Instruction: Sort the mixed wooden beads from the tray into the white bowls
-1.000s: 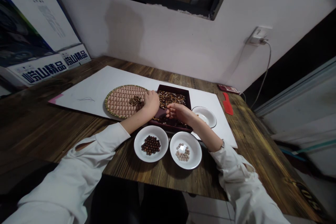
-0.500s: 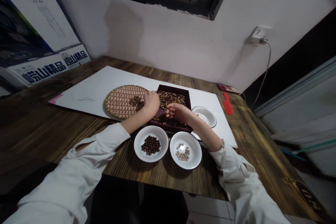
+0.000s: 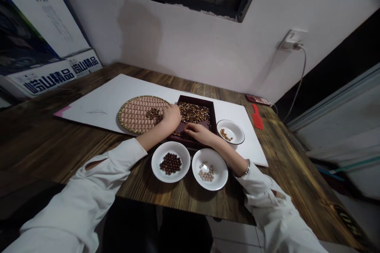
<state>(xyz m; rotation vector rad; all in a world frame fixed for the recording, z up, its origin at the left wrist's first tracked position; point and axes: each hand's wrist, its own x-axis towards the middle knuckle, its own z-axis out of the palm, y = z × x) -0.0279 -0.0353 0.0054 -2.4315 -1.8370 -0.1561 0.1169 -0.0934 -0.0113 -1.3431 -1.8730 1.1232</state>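
My left hand (image 3: 171, 118) is curled at the left side of a dark red box (image 3: 211, 115), beside the woven round tray (image 3: 133, 116). Its fingertips are hidden, so what they grip cannot be seen. Low inside the box, my right hand (image 3: 200, 133) has its fingers drawn together near the beads at the front; anything between them is too small to make out. Mixed brown and yellow beads (image 3: 193, 112) fill the back of the box. A small cluster of brownish beads (image 3: 152, 113) lies on the tray.
Nearest me stand a white bowl (image 3: 158, 169) of dark beads and a white bowl (image 3: 221, 182) of pale beads. A third bowl (image 3: 237, 131) at the right holds yellowish beads. A white board (image 3: 95, 99) lies beneath; a red comb (image 3: 257, 118) lies right of it.
My right hand has moved left and down into the front of the box, and its fingers have closed together. The third bowl's beads now show. My left hand has stayed nearly still.
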